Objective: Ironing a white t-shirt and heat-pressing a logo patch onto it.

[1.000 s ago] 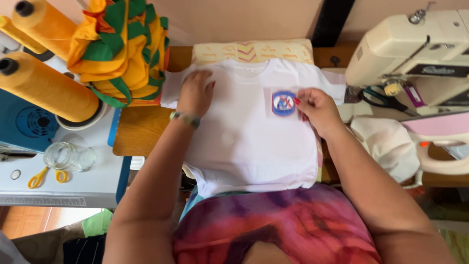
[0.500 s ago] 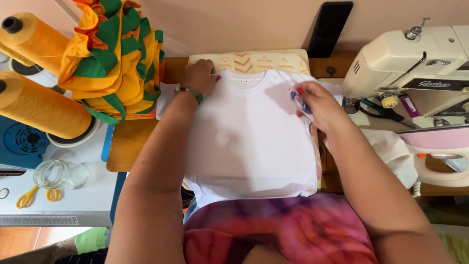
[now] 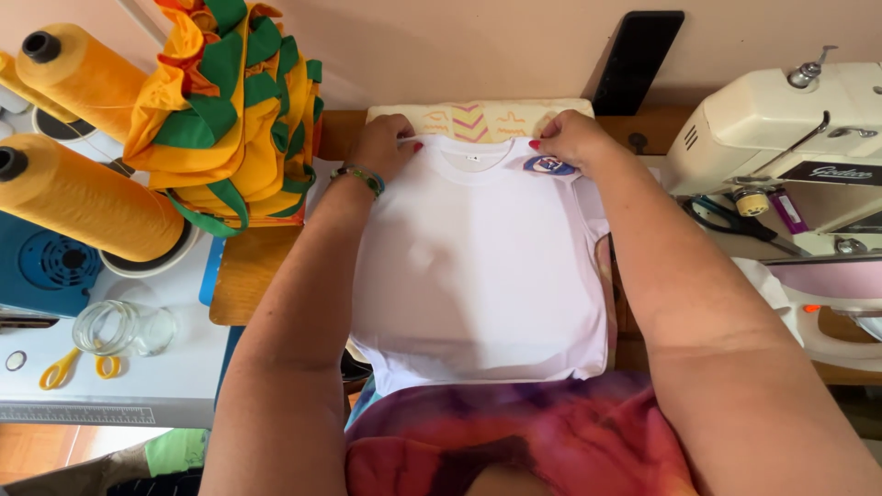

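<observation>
Your left hand (image 3: 384, 145) and right hand (image 3: 570, 138) each pinch the shirt (image 3: 478, 266) at its collar edge; the patch (image 3: 548, 165) lies under your right grip.

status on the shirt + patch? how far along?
Done: the white T-shirt lies flat, front up, over the patterned pad. In hand: the left hand and right hand both pinch the shoulders beside the collar; the round blue patch sits under the right hand's grip, near the shoulder. Left: the patch looks loose, not yet fixed anywhere. The sewing machine sits untouched.

Matt white cloth shirt (image 3: 478, 276), glossy plastic sewing machine (image 3: 781, 129), smooth wooden table (image 3: 243, 276)
</observation>
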